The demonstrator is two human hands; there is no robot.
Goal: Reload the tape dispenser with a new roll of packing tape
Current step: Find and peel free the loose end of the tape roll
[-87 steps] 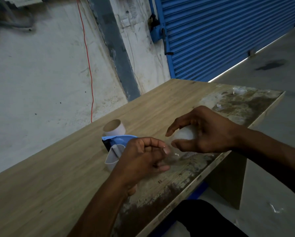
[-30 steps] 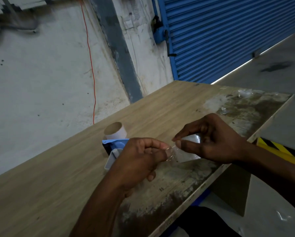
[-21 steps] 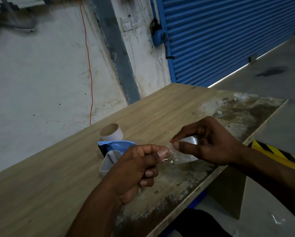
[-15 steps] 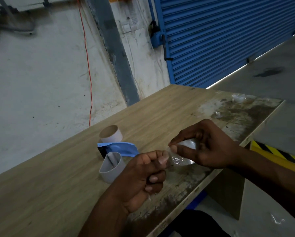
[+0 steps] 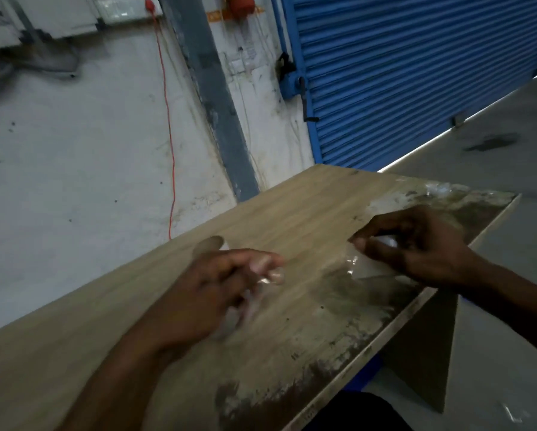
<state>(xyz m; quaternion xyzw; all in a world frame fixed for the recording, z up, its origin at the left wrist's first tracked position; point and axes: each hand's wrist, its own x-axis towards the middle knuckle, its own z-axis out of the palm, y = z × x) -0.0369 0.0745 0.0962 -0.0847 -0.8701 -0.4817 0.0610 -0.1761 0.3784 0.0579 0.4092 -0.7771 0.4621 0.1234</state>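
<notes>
We work over the wooden table (image 5: 155,309), its near edge worn and stained. Our right hand (image 5: 416,247) pinches the clear packing tape roll (image 5: 385,242) above that edge. Our left hand (image 5: 205,293) is blurred; fingertips pinch a scrap of clear tape (image 5: 268,275). An empty core (image 5: 209,244) peeks out behind it.

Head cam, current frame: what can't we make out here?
- Tape dispenser: not visible, presumably hidden behind the left hand.
- Left hand: motion-blurred; cannot tell whether it pinches anything.
- Empty core: only a blurred top edge shows above the left hand.
- Clear tape roll: mostly covered by the right hand; its free end is unclear.
</notes>
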